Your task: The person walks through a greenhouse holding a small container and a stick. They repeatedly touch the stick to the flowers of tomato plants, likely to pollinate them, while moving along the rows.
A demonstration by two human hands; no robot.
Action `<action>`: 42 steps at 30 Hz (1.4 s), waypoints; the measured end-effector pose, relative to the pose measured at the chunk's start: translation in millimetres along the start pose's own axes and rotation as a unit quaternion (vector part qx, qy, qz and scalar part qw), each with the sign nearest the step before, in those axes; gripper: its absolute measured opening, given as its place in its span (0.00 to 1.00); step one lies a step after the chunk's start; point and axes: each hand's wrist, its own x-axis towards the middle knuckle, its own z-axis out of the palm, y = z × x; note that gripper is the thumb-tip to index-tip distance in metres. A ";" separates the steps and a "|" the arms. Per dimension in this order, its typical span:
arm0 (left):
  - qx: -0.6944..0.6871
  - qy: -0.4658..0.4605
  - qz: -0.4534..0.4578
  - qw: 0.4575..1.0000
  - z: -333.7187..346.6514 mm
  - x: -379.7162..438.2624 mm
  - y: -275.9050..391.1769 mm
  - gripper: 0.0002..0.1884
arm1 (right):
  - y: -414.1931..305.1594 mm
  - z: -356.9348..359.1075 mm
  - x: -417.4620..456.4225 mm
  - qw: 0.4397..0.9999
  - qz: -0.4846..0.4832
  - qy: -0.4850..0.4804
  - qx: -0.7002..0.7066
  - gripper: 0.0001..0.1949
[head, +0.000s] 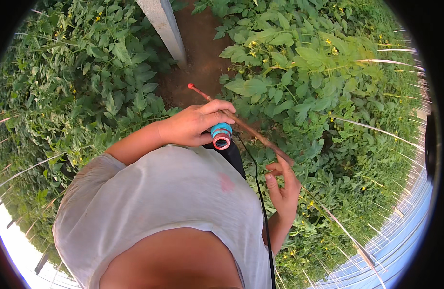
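My left hand (201, 121) grips a small open bottle (221, 135) with a blue neck and a red-stained rim. The same hand's fingers also hold a thin brown stick (258, 135), whose far tip is coated bright red. My right hand (285, 189) is at the stick's lower end, its index fingertip against or just beside it; the view does not settle which. The right thumb stands apart from the fingers, and nothing shows between them. Inside the bottle mouth it looks dark, and its body is mostly hidden by the hand.
Tomato plants (280, 86) with yellow flowers crowd both sides of a bare soil path (202, 39). A concrete post (166, 32) rises from the path. A black cord (260, 195) hangs along my shirt (171, 191). Pale support strings (377, 133) slant through the foliage at right.
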 end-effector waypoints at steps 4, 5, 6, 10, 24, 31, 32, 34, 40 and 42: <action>0.032 -0.033 0.056 0.997 -13.4 30.9 -9.5 0.25 | -40.7 24.5 73.3 0.990 -0.120 0.017 0.068 0.13; 0.037 -0.039 0.069 0.996 -16.9 37.4 -11.0 0.25 | -41.4 26.8 90.5 0.983 -0.179 0.029 0.037 0.12; 0.034 -0.041 0.060 0.997 -20.5 43.1 -12.2 0.25 | -42.8 28.0 100.4 0.971 -0.235 0.040 0.006 0.10; -0.012 -0.022 0.026 0.999 -42.5 54.8 -26.5 0.25 | -49.6 23.2 119.1 0.963 -0.247 0.107 -0.021 0.07; -0.085 0.080 0.008 0.993 -165.2 143.5 -135.1 0.30 | -118.8 -19.1 143.1 0.830 -0.197 0.443 -0.275 0.12; -0.112 0.094 0.020 0.989 -199.2 184.4 -164.5 0.30 | -132.3 1.3 183.6 0.819 -0.113 0.502 -0.253 0.11; -0.130 0.094 0.017 0.987 -196.7 186.9 -165.8 0.30 | -135.8 4.5 187.3 0.816 -0.119 0.509 -0.249 0.12; -0.134 0.106 0.024 0.985 -199.8 196.3 -167.6 0.29 | -138.6 11.8 194.7 0.829 -0.149 0.488 -0.230 0.14; -0.213 0.192 -0.009 0.958 -204.1 234.9 -167.0 0.28 | -140.9 28.6 218.3 0.844 -0.211 0.461 -0.178 0.16; -0.220 0.185 -0.012 0.958 -199.0 251.8 -165.8 0.28 | -134.9 24.0 218.5 0.840 -0.260 0.470 -0.072 0.16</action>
